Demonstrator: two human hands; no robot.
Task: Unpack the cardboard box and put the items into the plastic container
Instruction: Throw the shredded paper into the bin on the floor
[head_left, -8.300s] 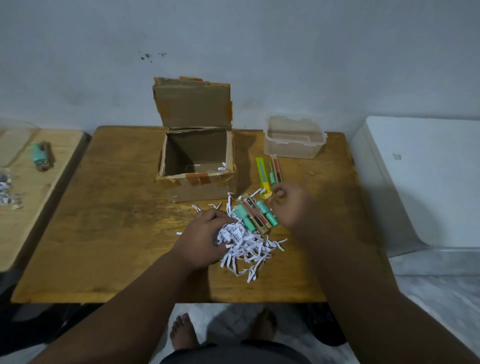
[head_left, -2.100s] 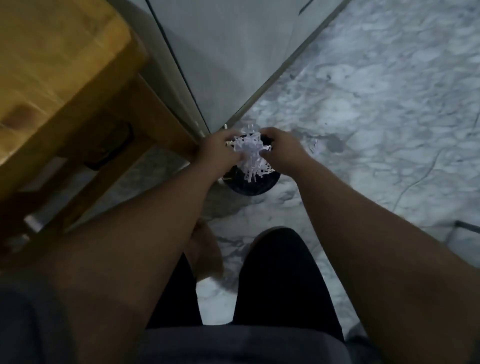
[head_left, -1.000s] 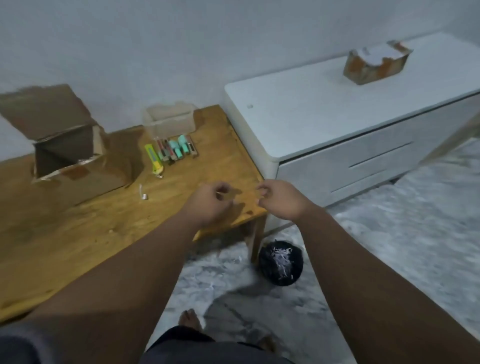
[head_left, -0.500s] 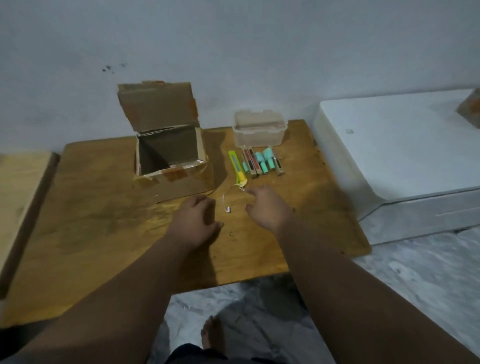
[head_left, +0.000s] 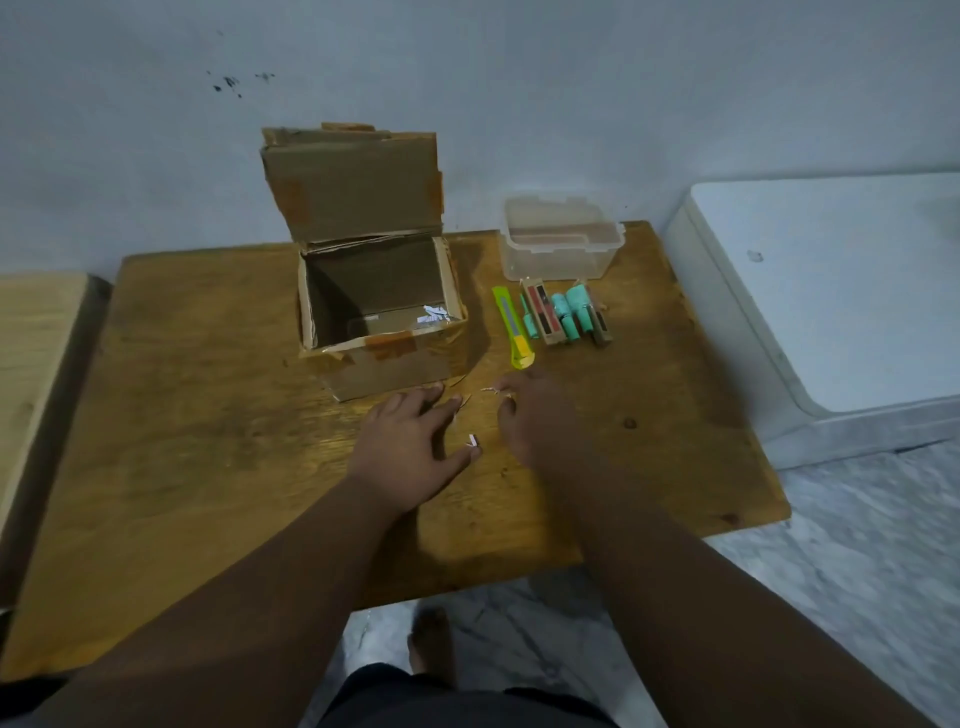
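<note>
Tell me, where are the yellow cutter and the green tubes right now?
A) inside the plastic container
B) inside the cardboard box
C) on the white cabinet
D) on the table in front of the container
D: the yellow cutter and the green tubes lie in a row on the table, just in front of the plastic container, outside it.

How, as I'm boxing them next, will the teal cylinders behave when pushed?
Teal cylinders look round, so they'd probably roll sideways, though the flat brown packs beside them may block that. Small, likely light and rigid.
</note>
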